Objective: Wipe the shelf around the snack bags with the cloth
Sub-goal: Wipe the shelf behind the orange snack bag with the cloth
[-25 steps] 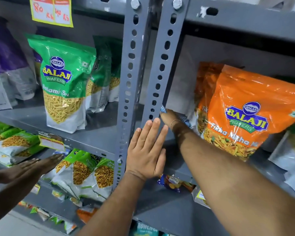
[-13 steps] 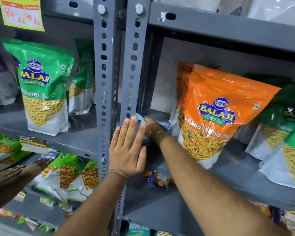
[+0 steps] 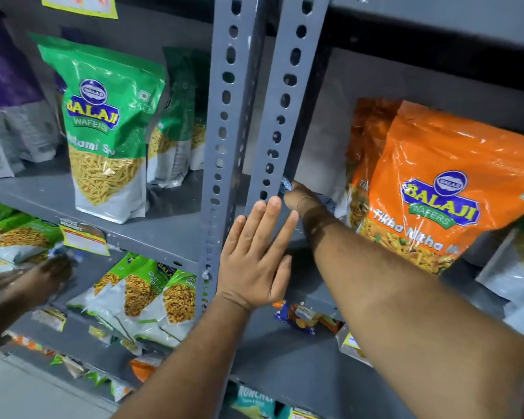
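Right hand (image 3: pixel 297 198) gripping cloth (image 3: pixel 286 186), wiping shelf (image 3: pixel 300 367) corner beside orange bag (image 3: pixel 445 189) — keeping strokes low; left hand (image 3: pixel 254 261) bracing flat, fingers spread, on upright (image 3: pixel 273 116)

Bare forearms; thin wrist thread (image 3: pixel 303 201)

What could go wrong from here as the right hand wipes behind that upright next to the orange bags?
1. The right forearm lies against the leaning orange Balaji bag; a wider sweep could tip it off the shelf.
2. The right hand and cloth are mostly hidden behind the slotted upright, so the cloth could snag on its edge.
3. The left hand is only pressed flat and may slip.
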Tool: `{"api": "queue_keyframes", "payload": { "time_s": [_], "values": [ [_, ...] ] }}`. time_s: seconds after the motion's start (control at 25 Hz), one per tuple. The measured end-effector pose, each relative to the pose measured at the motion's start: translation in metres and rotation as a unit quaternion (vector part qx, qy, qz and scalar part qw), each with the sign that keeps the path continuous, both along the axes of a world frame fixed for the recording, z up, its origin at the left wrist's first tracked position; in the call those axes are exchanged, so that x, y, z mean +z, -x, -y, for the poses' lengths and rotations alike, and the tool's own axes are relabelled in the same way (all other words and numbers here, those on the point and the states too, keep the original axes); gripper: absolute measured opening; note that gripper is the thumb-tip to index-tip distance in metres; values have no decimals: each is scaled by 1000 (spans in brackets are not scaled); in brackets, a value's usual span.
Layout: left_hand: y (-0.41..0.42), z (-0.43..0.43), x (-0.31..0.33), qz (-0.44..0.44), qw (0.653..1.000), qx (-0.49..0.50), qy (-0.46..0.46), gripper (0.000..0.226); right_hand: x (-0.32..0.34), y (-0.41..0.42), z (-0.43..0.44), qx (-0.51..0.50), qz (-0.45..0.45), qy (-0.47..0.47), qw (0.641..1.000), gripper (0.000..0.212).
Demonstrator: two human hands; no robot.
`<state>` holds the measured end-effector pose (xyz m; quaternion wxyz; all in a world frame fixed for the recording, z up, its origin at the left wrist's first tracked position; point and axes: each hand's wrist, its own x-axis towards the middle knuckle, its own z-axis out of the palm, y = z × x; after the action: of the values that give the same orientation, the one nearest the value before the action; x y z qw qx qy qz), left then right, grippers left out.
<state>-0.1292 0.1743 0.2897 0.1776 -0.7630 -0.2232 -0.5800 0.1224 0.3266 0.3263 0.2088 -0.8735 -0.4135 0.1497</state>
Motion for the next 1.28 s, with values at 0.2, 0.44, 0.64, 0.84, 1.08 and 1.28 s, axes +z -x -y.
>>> {"api": "queue_keyframes", "payload": {
  "time_s": [0.2,0.44,0.64,0.84,1.08,1.28],
  "values": [
    [1,0,-2,2,1000,17,-2,71,0,46,45,87,27,-34,995,41],
    [3,1,1,-7,1000,19,9,71,39,59,45,50,25,-17,998,39],
    [2,0,-1,-11,1000,18,-3,70,20,61,49,109,130,45,984,88],
    [2,2,0,-8,1000,21,-5,69,26,60,55,126,163,44,977,82],
    [1,2,-1,-11,999,32,0,69,30,73,103,198,172,19,965,76],
    [2,3,-1,-7,1000,25,4,70,4,80,113,232,200,28,951,67]
  ]
}}
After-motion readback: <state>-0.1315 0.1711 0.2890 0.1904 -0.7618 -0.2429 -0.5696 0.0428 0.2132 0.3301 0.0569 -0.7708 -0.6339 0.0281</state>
